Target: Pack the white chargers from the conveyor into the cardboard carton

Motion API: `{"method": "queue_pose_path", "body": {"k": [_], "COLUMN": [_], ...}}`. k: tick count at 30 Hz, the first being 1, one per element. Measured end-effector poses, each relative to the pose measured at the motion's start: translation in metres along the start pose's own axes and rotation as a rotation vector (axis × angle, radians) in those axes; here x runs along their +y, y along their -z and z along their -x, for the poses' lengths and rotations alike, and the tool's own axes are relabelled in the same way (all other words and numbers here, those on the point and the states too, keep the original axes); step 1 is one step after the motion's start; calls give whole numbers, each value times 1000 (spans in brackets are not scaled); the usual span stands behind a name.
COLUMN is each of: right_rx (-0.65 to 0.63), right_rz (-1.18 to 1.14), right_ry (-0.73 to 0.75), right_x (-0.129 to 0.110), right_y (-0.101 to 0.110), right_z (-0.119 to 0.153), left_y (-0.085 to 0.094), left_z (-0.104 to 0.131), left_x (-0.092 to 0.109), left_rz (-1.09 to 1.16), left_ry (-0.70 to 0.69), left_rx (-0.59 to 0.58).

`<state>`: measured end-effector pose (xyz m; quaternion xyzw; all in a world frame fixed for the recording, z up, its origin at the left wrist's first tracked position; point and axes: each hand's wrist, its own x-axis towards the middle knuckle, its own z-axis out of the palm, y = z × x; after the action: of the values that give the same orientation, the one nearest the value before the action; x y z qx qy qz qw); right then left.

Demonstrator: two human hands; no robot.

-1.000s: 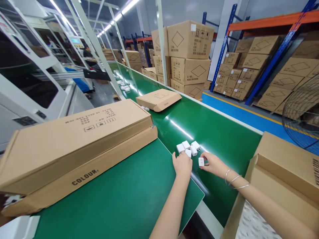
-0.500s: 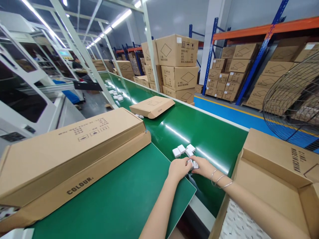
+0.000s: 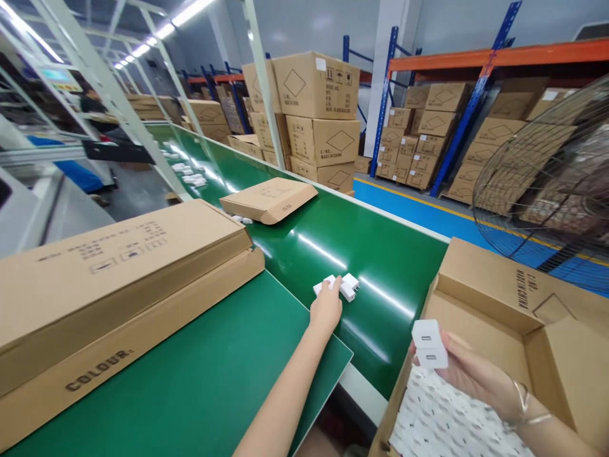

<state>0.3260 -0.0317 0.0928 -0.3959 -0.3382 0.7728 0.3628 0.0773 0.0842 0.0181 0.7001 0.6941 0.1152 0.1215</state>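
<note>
My right hand [image 3: 469,368], with bracelets at the wrist, grips two white USB chargers [image 3: 431,357] side by side, their ports facing me. It is above the near left part of an open cardboard box [image 3: 480,301]. White pieces with small dark marks [image 3: 451,412] fill rows in that box. My left hand [image 3: 327,308] reaches over the green conveyor belt [image 3: 380,254], its fingers closed around a white charger [image 3: 330,280] partly hidden by them. Just right of those fingers lie more white chargers [image 3: 349,292], one with its metal prongs showing.
A long cardboard box [image 3: 143,254] sits on the green side table [image 3: 190,381]. A flat cardboard lid [image 3: 271,197] rests across the belt, with several white chargers [image 3: 190,174] farther up. Stacked cartons [image 3: 323,139] and a wire fan [image 3: 537,184] stand beyond the belt.
My hands have parted. The right one has carried two chargers rightward to the open box, while the left has moved to the chargers on the belt. The view has turned right.
</note>
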Motion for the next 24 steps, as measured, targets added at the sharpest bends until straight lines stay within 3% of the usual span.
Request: {"method": "queue_pose_path", "body": {"k": [4,7,13,15,17,20,22,24], "right_rx": [-13,-14,46,132,263,606,818,833], "right_rz": [-126,-155,-59,103,376,914,1193,1305], "right_ry": [72,60,79,54,32,39,18,-51], "right_x": [16,25,22,12,0,-8,-2,10], "right_y": [6,11,10,24,51,98,120,126], "right_z": [35,46,63,74,87,104,110,112], "left_y": [-9,-11,-4,1,4,6,5,1], "left_z": [-7,-10,-9,-7,-7,-5,-4,-3], "left_x": [16,22,18,15,13,9,9,11], "left_rz": [-125,-134,-137,-100,-24,26,-3,-41], "left_ry": [-192,-236,-303,-239,-76,180,271,306], "left_rx": [-66,-121,-59,-35,-31,-32,-14,10]}}
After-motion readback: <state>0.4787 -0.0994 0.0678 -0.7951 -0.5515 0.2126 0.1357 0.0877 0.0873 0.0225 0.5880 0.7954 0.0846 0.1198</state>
